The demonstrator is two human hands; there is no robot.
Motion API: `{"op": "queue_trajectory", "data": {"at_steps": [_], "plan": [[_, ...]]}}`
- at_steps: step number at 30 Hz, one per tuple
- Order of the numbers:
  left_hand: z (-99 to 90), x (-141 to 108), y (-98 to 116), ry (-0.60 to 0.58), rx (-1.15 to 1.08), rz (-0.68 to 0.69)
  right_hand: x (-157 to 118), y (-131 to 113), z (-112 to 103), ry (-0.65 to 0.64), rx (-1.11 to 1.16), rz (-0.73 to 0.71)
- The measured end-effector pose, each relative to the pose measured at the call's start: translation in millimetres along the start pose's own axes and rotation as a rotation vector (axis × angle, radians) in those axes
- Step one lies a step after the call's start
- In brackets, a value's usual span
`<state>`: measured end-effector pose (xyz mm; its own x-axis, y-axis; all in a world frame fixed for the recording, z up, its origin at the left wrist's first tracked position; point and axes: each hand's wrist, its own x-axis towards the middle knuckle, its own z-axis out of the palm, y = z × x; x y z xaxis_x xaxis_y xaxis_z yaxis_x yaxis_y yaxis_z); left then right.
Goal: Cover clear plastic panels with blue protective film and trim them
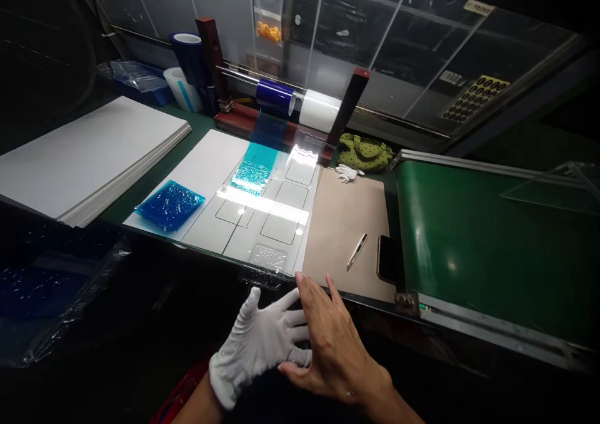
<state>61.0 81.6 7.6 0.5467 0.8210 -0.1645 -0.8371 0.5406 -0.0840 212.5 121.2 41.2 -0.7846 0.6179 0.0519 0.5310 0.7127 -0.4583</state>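
Observation:
My left hand (260, 349) wears a white glove; its fingers are spread and nothing is in it. Beside it, my bare right hand (335, 349) is also open, its fingers stretched out and partly covering the gloved fingertips. I cannot tell whether the hands touch. Both are at the table's near edge, by a small clear film piece (269, 257). That piece lies on a white sheet with black outlines (281, 214). A strip of turquoise-looking film (255, 161) runs down onto the sheet from a blue film roll (275, 95), next to a clear film roll (320, 110).
A stack of blue film pieces (169, 206) lies left of the outlines, near a pile of white sheets (94, 152). At right are a brown board (347, 217), a utility knife (357, 252), a phone (389, 258) and a green conveyor belt (492, 242).

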Motion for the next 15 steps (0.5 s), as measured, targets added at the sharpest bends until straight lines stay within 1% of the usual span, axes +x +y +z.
{"op": "queue_trajectory", "data": {"at_steps": [1,3,5,7,9,11,13,15], "plan": [[-0.4,1,8,0.015,-0.002,0.007,8,1,3,-0.002,-0.014,0.003],[-3.5,1,26,0.083,-0.014,0.016,28,9,9,0.007,-0.059,0.017],[-12.1,-4,44,0.187,-0.039,0.006,52,25,18,0.035,-0.128,0.06],[-26.3,-13,59,0.312,-0.068,-0.017,78,46,31,0.068,-0.216,0.121],[-42.2,-26,70,0.431,-0.088,-0.01,103,68,45,0.081,-0.297,0.172],[-54.8,-38,77,0.524,-0.085,0.025,125,87,60,0.059,-0.362,0.199],[-61.3,-47,84,0.591,-0.057,0.078,141,100,73,0.019,-0.404,0.212],[-62.8,-52,90,0.641,-0.04,0.119,152,107,83,-0.018,-0.43,0.213]]}}
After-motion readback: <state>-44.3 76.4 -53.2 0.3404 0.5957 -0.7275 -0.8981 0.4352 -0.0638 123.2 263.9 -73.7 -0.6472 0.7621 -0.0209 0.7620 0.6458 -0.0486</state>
